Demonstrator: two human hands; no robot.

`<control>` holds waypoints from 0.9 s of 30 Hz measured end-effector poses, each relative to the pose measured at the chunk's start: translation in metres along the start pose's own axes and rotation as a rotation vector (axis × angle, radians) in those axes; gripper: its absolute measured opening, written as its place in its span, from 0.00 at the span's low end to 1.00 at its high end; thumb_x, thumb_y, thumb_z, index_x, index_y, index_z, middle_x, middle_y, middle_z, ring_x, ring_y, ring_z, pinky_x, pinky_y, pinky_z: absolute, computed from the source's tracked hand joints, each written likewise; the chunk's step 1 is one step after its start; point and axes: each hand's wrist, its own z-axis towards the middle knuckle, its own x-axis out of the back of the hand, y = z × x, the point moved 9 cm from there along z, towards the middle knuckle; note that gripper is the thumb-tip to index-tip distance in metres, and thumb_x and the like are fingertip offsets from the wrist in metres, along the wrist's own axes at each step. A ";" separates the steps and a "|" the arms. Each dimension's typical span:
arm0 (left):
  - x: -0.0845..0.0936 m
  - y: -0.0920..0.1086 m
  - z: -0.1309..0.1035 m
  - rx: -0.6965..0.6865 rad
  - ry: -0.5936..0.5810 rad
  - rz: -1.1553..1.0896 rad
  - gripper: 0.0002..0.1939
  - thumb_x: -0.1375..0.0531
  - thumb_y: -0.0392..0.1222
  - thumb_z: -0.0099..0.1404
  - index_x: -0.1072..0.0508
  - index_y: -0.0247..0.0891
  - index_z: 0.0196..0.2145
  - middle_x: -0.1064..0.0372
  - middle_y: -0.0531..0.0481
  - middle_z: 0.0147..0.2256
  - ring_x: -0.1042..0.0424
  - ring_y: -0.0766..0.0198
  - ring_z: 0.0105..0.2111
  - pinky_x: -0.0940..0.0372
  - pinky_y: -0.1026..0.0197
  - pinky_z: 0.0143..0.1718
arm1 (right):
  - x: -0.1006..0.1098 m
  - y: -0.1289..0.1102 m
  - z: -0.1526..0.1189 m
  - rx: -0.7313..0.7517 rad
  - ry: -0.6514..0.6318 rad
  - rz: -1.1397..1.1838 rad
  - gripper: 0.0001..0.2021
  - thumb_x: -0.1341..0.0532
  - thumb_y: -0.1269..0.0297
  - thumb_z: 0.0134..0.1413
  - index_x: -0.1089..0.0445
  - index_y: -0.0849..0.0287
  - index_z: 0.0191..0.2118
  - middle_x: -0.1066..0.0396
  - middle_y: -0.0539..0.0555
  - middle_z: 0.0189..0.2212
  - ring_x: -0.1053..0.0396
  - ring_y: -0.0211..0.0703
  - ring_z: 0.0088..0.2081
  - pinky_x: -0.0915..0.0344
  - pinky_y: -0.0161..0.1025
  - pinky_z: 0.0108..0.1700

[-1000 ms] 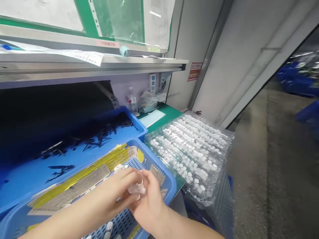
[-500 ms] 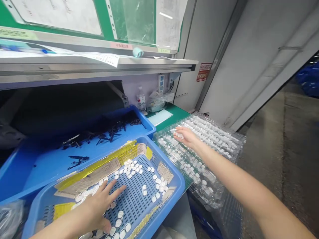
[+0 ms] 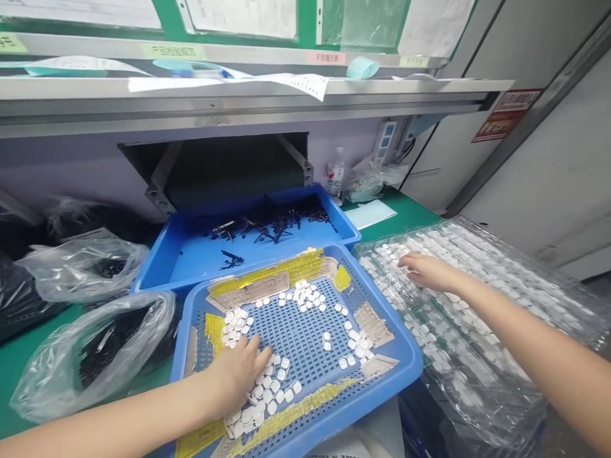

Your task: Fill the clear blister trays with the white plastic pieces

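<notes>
My left hand (image 3: 233, 375) reaches into the blue perforated basket (image 3: 415, 356). Its bent fingers are a little apart and rest among small white square pieces (image 3: 274, 385); the fingertips are partly hidden. Over at the right, my right hand (image 3: 427, 270) is at the near left part of a clear plastic tray (image 3: 429, 318) filled with rows of similar white pieces (image 3: 389, 251). Those fingers are curled together at the tray's surface, and what lies between them cannot be made out. More white pieces (image 3: 308, 296) lie scattered at the basket's far side and right corner.
Behind the basket stands a blue bin (image 3: 191, 257) with thin black parts (image 3: 277, 226). Open plastic bags (image 3: 52, 375) with black parts sit at left. A bottle (image 3: 335, 172) stands near the wall, under a shelf (image 3: 238, 105) that overhangs the bench.
The view has swung left. My left hand's spread fingers have lowered and bent onto the pieces. My right hand, earlier holding a white piece above the tray, is now down at its surface.
</notes>
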 end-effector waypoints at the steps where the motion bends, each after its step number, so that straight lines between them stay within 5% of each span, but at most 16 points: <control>1: 0.000 0.004 -0.001 -0.021 -0.027 -0.021 0.39 0.39 0.30 0.41 0.45 0.30 0.53 0.48 0.28 0.49 0.41 0.40 0.44 0.39 0.46 0.37 | 0.002 -0.008 -0.003 0.012 0.000 -0.035 0.10 0.48 0.77 0.39 0.33 0.64 0.30 0.34 0.63 0.37 0.36 0.53 0.39 0.43 0.49 0.44; 7: 0.000 0.021 0.001 -0.068 -0.105 -0.125 0.46 0.38 0.30 0.40 0.54 0.35 0.56 0.51 0.26 0.49 0.42 0.35 0.44 0.39 0.45 0.34 | -0.017 -0.107 -0.035 0.259 -0.001 -0.045 0.14 0.53 0.63 0.51 0.37 0.61 0.41 0.34 0.58 0.40 0.37 0.46 0.41 0.39 0.44 0.41; 11: 0.004 0.030 0.007 -0.103 -0.060 -0.249 0.37 0.42 0.29 0.43 0.47 0.33 0.52 0.46 0.30 0.45 0.38 0.41 0.39 0.38 0.48 0.31 | -0.038 -0.160 -0.058 0.345 0.113 -0.113 0.14 0.54 0.66 0.52 0.37 0.64 0.41 0.39 0.62 0.44 0.44 0.52 0.48 0.45 0.48 0.47; 17: 0.004 0.030 0.017 -0.104 0.067 -0.539 0.29 0.44 0.29 0.43 0.44 0.31 0.46 0.43 0.35 0.41 0.34 0.47 0.33 0.39 0.48 0.31 | -0.125 -0.152 -0.065 0.023 -0.547 0.002 0.16 0.46 0.74 0.40 0.40 0.67 0.41 0.42 0.67 0.42 0.39 0.60 0.41 0.44 0.54 0.41; 22: 0.007 0.031 0.030 -0.072 0.191 -0.796 0.23 0.43 0.32 0.43 0.43 0.32 0.39 0.42 0.38 0.40 0.38 0.48 0.39 0.42 0.50 0.37 | -0.158 -0.160 -0.064 -0.083 -0.663 0.250 0.20 0.40 0.76 0.29 0.42 0.64 0.35 0.39 0.64 0.37 0.39 0.61 0.41 0.44 0.54 0.41; 27: 0.018 0.033 0.042 -0.048 0.230 -1.123 0.18 0.44 0.38 0.48 0.47 0.35 0.35 0.38 0.49 0.28 0.36 0.62 0.29 0.39 0.63 0.27 | -0.181 -0.171 -0.068 -0.328 -0.758 0.736 0.06 0.50 0.69 0.45 0.47 0.60 0.33 0.39 0.53 0.26 0.35 0.39 0.25 0.36 0.43 0.30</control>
